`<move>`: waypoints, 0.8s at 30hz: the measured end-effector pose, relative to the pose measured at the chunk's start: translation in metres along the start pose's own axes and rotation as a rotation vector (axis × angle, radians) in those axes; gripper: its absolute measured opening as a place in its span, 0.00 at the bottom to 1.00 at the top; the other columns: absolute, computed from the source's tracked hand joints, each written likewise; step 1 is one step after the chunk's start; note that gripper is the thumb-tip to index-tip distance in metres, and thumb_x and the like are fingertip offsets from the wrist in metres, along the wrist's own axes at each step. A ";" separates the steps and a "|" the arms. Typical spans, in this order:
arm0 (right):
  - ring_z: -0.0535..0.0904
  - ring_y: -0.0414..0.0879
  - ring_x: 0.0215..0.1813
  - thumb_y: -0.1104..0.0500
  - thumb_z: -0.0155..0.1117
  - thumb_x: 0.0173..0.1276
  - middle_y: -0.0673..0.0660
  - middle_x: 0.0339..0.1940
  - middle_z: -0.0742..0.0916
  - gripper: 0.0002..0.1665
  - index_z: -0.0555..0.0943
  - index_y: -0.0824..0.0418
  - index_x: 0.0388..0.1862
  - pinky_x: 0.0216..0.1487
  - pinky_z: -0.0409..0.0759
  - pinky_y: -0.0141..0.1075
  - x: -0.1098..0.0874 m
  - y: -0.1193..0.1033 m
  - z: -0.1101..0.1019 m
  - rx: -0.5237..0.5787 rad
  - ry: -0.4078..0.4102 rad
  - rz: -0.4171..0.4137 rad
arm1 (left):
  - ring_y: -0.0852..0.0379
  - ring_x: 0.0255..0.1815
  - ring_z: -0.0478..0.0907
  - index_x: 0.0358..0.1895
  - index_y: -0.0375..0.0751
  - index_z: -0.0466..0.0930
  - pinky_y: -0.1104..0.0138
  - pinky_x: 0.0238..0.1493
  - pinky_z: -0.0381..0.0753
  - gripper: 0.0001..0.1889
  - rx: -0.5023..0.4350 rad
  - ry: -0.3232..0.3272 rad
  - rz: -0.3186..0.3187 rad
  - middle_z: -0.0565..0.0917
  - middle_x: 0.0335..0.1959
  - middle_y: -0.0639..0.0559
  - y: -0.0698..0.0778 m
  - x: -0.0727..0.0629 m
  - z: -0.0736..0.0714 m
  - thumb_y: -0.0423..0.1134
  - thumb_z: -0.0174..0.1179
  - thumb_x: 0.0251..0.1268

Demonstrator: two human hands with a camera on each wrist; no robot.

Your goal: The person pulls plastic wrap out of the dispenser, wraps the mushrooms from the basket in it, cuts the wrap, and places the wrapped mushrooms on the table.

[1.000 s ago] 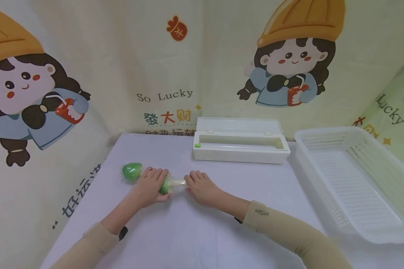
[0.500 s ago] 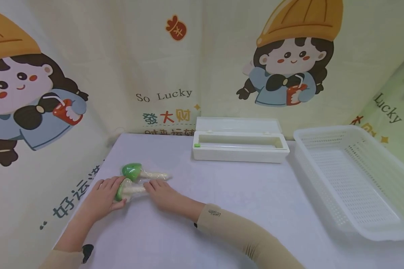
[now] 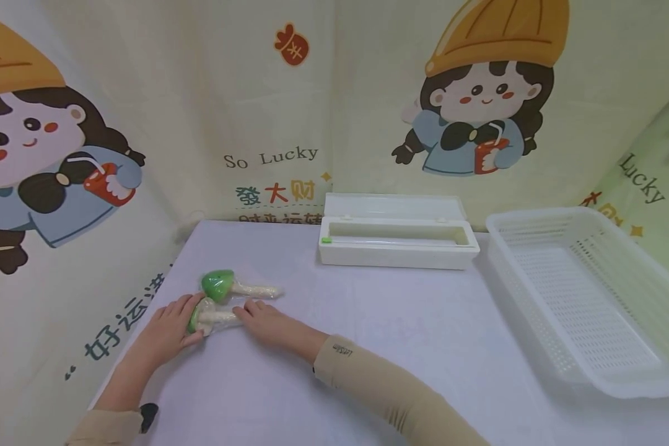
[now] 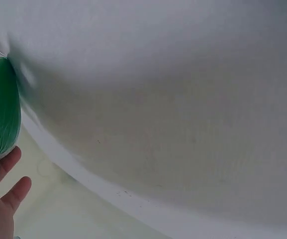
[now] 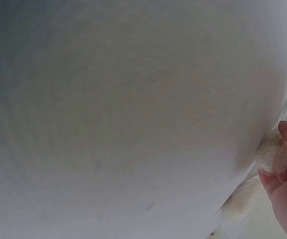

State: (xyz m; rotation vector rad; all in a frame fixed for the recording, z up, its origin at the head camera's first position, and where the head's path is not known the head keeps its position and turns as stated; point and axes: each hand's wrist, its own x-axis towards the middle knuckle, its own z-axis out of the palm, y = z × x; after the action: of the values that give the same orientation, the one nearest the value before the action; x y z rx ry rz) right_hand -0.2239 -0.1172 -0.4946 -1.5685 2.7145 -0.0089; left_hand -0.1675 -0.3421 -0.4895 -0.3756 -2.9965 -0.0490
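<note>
Two toy mushrooms with green caps and cream stems, wrapped in clear plastic, lie side by side on the left of the table. My left hand point(image 3: 167, 328) holds the near toy mushroom point(image 3: 214, 317) around its cap, which is partly hidden by the fingers. At the other end my right hand point(image 3: 270, 325) pinches the stem; in the right wrist view the thumb and fingers close on this wrapped stem point(image 5: 273, 153). The far toy mushroom point(image 3: 218, 285) lies just behind, untouched, its stem pointing right. A green cap point(image 4: 1, 107) shows beside the fingers in the left wrist view.
A long white box point(image 3: 398, 256) with its lid raised stands at the back of the table point(image 3: 368, 347). To the right is a white perforated plastic basket point(image 3: 571, 365). A printed curtain point(image 3: 368, 124) hangs behind and at the sides.
Both hands have carried the near toy mushroom leftward and set it in front of the far one, whose stem is now uncovered. Over the last half second they have barely moved.
</note>
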 end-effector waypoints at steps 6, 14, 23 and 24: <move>0.66 0.42 0.57 0.61 0.37 0.73 0.53 0.57 0.70 0.28 0.53 0.59 0.71 0.59 0.63 0.29 -0.003 0.002 -0.005 0.031 -0.067 0.032 | 0.32 0.54 0.66 0.64 0.32 0.53 0.41 0.53 0.64 0.39 -0.078 0.014 -0.008 0.65 0.56 0.30 -0.002 0.001 0.001 0.49 0.59 0.54; 0.60 0.45 0.68 0.59 0.44 0.72 0.54 0.64 0.69 0.30 0.54 0.53 0.71 0.66 0.57 0.36 -0.022 0.016 -0.013 0.112 -0.066 0.058 | 0.30 0.51 0.67 0.68 0.32 0.48 0.40 0.49 0.65 0.41 -0.163 0.124 -0.027 0.62 0.58 0.29 0.005 0.012 -0.004 0.51 0.55 0.59; 0.68 0.46 0.61 0.60 0.56 0.66 0.53 0.57 0.74 0.22 0.69 0.54 0.59 0.61 0.64 0.41 -0.100 0.067 -0.045 0.101 0.149 0.009 | 0.37 0.59 0.60 0.62 0.30 0.59 0.44 0.57 0.56 0.30 -0.168 0.289 0.005 0.64 0.58 0.33 0.040 0.049 -0.010 0.44 0.51 0.60; 0.69 0.47 0.59 0.61 0.57 0.65 0.53 0.55 0.76 0.20 0.70 0.55 0.57 0.60 0.65 0.42 -0.110 0.075 -0.050 0.099 0.198 0.016 | 0.37 0.60 0.59 0.63 0.31 0.58 0.45 0.58 0.55 0.30 -0.166 0.286 0.011 0.64 0.59 0.33 0.046 0.055 -0.012 0.44 0.51 0.61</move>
State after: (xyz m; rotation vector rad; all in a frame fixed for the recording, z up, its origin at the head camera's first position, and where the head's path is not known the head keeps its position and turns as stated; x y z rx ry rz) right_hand -0.2343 0.0161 -0.4446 -1.5976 2.8206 -0.3101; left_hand -0.2078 -0.2850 -0.4702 -0.3664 -2.7147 -0.3241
